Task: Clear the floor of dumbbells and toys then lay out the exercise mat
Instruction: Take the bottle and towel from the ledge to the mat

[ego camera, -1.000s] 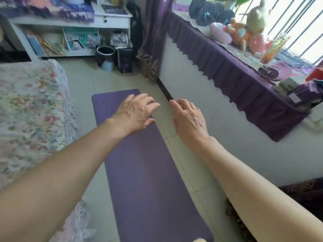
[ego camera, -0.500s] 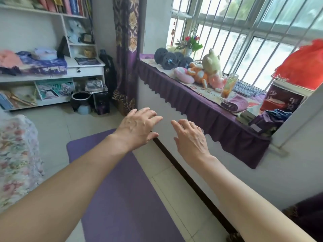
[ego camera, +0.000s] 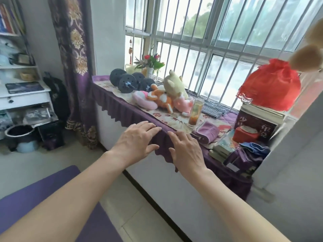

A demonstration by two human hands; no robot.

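The purple exercise mat (ego camera: pixel 40 194) lies flat on the tiled floor at the lower left, partly behind my left forearm. Black dumbbells (ego camera: pixel 126 83) rest on the purple-draped window ledge (ego camera: pixel 115 105), with several plush toys (ego camera: pixel 162 98) heaped just right of them. My left hand (ego camera: pixel 135 139) and my right hand (ego camera: pixel 186 151) are stretched out side by side, palms down, fingers apart, holding nothing, in front of the ledge's near edge.
On the ledge also stand a glass jar (ego camera: pixel 195 113), a folded purple cloth (ego camera: pixel 207 133), books (ego camera: pixel 257 123), a red bag (ego camera: pixel 271 86) and a flower vase (ego camera: pixel 150 67). A white shelf unit (ego camera: pixel 26 95), a dark pot (ego camera: pixel 19 133) and a patterned curtain (ego camera: pixel 75 67) line the left wall.
The view has lifted from the mat on the floor up to the window ledge. Both hands stay outstretched and empty, now in front of the ledge instead of over the mat.
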